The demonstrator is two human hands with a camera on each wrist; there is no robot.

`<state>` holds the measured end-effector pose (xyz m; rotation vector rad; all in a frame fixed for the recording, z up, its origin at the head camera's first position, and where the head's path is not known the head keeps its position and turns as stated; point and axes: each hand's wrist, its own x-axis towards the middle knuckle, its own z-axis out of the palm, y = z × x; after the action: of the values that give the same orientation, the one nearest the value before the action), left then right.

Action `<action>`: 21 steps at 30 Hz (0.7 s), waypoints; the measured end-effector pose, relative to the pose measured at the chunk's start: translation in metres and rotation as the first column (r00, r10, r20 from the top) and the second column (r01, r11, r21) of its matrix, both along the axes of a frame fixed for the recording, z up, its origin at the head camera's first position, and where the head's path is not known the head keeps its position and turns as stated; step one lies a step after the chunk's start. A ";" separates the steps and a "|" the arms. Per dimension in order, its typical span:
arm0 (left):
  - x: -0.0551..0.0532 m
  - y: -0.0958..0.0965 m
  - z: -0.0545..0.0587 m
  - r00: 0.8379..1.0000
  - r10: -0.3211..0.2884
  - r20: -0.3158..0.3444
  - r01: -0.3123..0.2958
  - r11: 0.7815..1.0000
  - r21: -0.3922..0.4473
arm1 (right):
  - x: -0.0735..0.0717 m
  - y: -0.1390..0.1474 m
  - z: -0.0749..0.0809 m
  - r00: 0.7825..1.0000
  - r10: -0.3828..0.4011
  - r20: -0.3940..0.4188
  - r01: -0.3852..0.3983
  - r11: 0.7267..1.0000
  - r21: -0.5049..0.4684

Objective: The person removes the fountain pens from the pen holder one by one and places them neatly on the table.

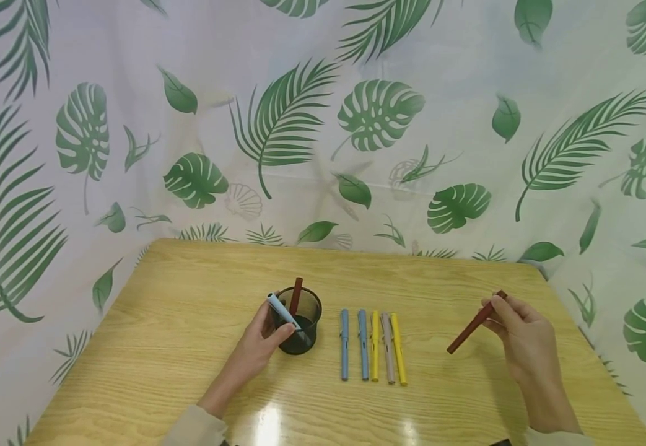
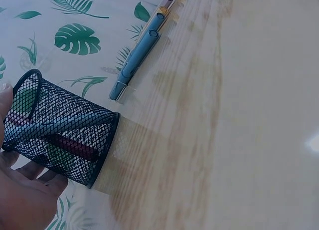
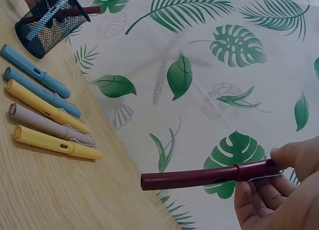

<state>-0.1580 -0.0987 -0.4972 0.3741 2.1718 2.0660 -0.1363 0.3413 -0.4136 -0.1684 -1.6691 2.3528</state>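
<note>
My left hand (image 1: 256, 347) grips a black mesh pen cup (image 1: 306, 342), its thumb at the near rim and its fingers around the side. Two pens lean inside the cup: a light blue pen (image 1: 282, 308) toward the left hand and a dark red pen (image 1: 296, 296) toward the back. Off to the right, my right hand (image 1: 526, 337) pinches another dark red pen (image 3: 199, 179) by its clip end, thumb against fingers. That pen is raised above the table, slanting down to the left in the head view.
Between the hands, several pens lie side by side on the wooden table (image 1: 200, 285): a blue pen (image 1: 345, 347), a second blue pen (image 1: 363, 347), a yellow pen (image 1: 375, 350), a greyish-pink pen (image 1: 388, 350) and another yellow pen (image 1: 399, 353). A leaf-patterned cloth (image 1: 300, 217) hangs behind.
</note>
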 end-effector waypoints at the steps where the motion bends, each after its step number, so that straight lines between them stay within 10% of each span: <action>1: 0.000 0.000 0.000 1.000 0.001 0.003 -0.001 1.000 -0.001 | 0.000 0.000 -0.001 1.000 0.000 0.012 0.000 1.000 0.012; 21: 0.000 0.000 -0.002 1.000 0.007 -0.006 -0.007 1.000 -0.004 | -0.013 -0.014 -0.020 0.970 -0.031 0.240 -0.056 0.937 0.345</action>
<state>-0.1584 -0.0984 -0.4996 0.3728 2.1832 2.0665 -0.1488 0.3276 -0.4337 -0.3899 -2.1777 2.0634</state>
